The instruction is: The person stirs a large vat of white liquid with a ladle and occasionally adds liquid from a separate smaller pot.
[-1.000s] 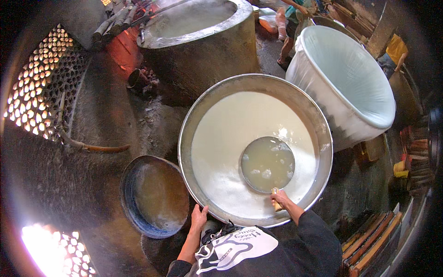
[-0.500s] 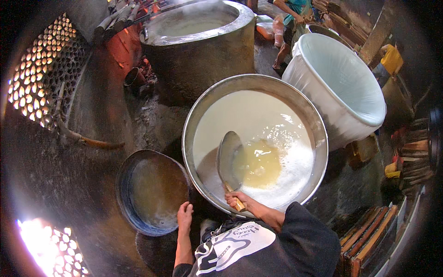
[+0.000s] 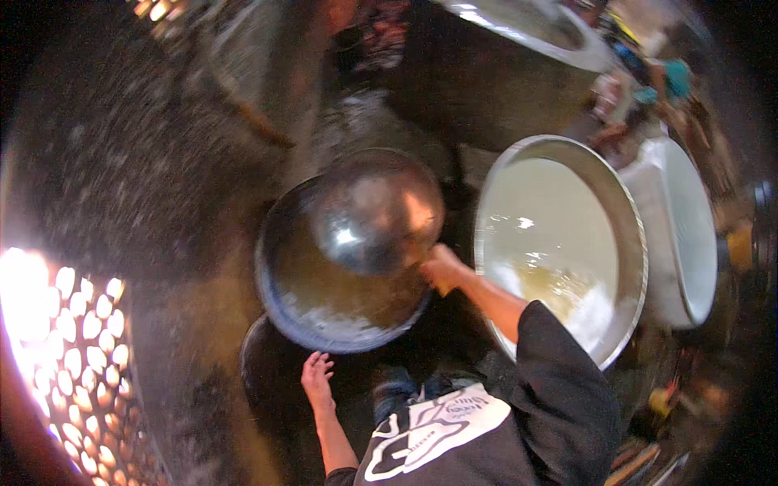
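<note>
My right hand (image 3: 442,267) is wrapped around the handle of a large round metal ladle (image 3: 373,211), whose shiny outer bowl faces up over a blue-rimmed basin (image 3: 348,332) holding murky brownish liquid. My left hand (image 3: 318,381) hangs just below that basin's near rim, fingers apart and holding nothing. To the right, the wide steel vat (image 3: 626,259) holds pale milky liquid with a yellowish patch and white froth near its lower edge.
A white cloth-lined tub (image 3: 689,227) stands behind the vat at right. A large round furnace pot (image 3: 454,97) is at the top, with another person (image 3: 673,81) near it. Perforated bright openings (image 3: 89,348) are at left, stacked boards (image 3: 636,462) at lower right.
The view has swung toward the left. My right hand has lifted the ladle out of the milky vat and moved it left over the basin, overturned. My left hand has left the vat's rim.
</note>
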Demonstrator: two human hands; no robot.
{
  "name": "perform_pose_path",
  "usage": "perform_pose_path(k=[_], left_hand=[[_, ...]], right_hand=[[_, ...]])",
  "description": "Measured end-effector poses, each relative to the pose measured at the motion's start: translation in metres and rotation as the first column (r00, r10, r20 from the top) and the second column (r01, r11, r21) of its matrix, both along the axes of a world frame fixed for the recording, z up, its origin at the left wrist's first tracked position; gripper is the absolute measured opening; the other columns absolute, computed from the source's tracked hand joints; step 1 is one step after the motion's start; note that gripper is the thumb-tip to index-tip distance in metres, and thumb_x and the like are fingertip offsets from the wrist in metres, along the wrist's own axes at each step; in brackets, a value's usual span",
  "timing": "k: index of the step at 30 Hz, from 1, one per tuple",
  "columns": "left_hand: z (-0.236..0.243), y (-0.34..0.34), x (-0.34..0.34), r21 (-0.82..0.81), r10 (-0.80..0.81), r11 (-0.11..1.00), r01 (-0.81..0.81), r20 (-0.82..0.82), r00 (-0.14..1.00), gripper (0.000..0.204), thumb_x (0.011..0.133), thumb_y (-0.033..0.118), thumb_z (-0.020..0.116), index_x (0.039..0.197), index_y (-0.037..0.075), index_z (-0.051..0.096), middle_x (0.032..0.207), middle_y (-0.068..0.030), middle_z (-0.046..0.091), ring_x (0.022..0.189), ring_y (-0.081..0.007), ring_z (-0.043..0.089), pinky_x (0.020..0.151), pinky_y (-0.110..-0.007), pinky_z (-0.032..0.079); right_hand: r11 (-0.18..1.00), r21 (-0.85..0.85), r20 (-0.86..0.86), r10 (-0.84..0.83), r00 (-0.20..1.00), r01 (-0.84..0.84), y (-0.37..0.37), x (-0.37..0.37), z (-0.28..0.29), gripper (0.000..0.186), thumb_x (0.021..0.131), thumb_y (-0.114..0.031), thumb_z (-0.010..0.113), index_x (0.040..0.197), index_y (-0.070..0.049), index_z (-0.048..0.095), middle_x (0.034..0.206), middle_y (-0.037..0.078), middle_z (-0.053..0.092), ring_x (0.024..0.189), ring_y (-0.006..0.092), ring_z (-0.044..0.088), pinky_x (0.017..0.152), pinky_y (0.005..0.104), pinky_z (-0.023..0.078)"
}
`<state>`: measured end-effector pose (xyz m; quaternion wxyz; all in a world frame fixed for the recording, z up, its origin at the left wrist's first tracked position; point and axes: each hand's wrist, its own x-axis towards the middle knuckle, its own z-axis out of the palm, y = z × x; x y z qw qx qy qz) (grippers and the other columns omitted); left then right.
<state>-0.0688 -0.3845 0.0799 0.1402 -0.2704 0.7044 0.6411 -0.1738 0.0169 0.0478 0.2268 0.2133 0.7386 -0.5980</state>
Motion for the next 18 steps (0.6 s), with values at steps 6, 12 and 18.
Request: perform_pose_path(k=[6,12,18], left_hand=[[-0.005,-0.042,0.037,-0.048,0.160,0.987,-0.156,0.074,0.984,0.034,0.093,0.022,0.055,0.122,0.004,0.054,0.112,-0.0077,0.063,0.090,-0.0143,0.061,0.076,-0.028,0.047],[0.001,-0.105,0.055,-0.167,0.264,0.957,-0.236,0.171,0.949,0.032,0.093,0.022,0.055,0.120,0.004,0.055,0.111,-0.0087,0.064,0.091,-0.0146,0.061,0.075,-0.029,0.047],[-0.008,-0.113,0.064,-0.186,0.324,0.939,-0.289,0.196,0.926,0.031,0.093,0.021,0.055,0.120,0.004,0.055,0.111,-0.0093,0.064,0.090,-0.0158,0.062,0.074,-0.029,0.047]], right_hand=[[0.612,0.786,-0.182,0.084,0.980,0.093,0.007,-0.078,-0.115,0.032,0.086,-0.007,0.054,0.118,-0.004,0.048,0.086,0.023,0.061,0.080,0.0388,0.063,0.065,0.0464,0.050],[0.821,0.566,0.146,-0.002,0.989,-0.082,-0.086,0.004,-0.302,0.030,0.073,-0.020,0.066,0.090,0.003,0.055,0.084,0.024,0.061,0.075,0.0426,0.061,0.060,0.0486,0.047],[0.875,-0.373,0.373,-0.162,0.914,0.308,-0.158,0.062,-0.383,0.017,0.076,-0.021,0.065,0.080,-0.006,0.059,0.072,0.010,0.061,0.046,0.0246,0.051,0.040,0.0392,0.038]])
